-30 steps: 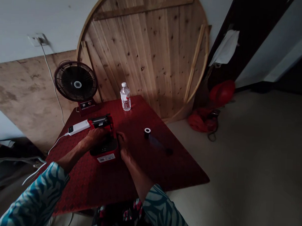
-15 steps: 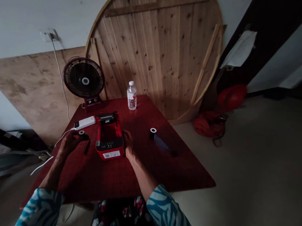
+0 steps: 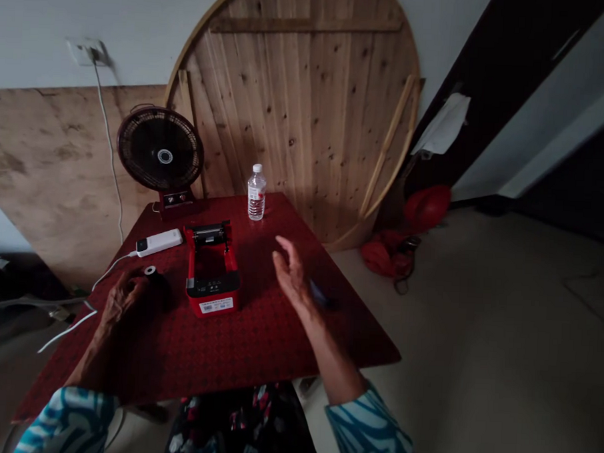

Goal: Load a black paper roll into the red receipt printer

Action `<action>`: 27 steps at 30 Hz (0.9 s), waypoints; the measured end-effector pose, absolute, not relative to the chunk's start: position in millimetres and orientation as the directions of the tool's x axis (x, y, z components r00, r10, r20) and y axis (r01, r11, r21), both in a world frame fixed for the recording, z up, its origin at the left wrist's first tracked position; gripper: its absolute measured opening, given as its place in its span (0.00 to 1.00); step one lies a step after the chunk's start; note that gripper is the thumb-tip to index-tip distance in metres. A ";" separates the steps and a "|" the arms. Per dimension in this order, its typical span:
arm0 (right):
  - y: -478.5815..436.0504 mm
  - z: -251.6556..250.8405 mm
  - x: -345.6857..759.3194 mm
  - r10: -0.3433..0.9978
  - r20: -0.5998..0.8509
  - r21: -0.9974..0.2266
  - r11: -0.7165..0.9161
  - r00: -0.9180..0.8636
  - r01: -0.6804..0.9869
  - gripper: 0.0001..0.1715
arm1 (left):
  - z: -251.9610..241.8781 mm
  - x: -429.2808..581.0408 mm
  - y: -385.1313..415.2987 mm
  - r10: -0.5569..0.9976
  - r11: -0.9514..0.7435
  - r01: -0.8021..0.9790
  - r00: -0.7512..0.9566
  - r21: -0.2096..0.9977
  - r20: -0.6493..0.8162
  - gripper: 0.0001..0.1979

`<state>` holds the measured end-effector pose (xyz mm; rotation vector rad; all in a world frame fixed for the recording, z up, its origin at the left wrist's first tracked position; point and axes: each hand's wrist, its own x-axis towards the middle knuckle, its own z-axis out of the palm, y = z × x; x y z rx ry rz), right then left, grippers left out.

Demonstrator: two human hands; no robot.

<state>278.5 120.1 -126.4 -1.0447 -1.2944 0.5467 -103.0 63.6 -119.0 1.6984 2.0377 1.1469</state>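
A red and black label printer stands on the table with its lid up and its inside bare. Left of it, a small black ribbon roll with a white core stands upright. My left hand is just beside that roll, its fingers loosely bent and apart from it. Out to the printer's right, my right hand hovers open with nothing in it. Past its wrist shows a dark bluish ribbon strip; the roll it comes from is hidden behind my hand.
The table has a red cloth. At its back are a fan and a water bottle. A white power bank with a cable lies behind the left roll. A round wooden board leans on the wall.
My left hand has let go of the black roll, which now stands on the table. My right hand has left the printer's side and moved right, opening. The view has turned slightly right.
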 end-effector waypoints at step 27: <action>64.8 -68.1 232.7 0.892 0.299 -0.937 0.208 -0.338 -0.280 0.26 | -24.9 2.1 29.6 0.961 -0.275 0.641 0.214 0.717 0.178 0.26</action>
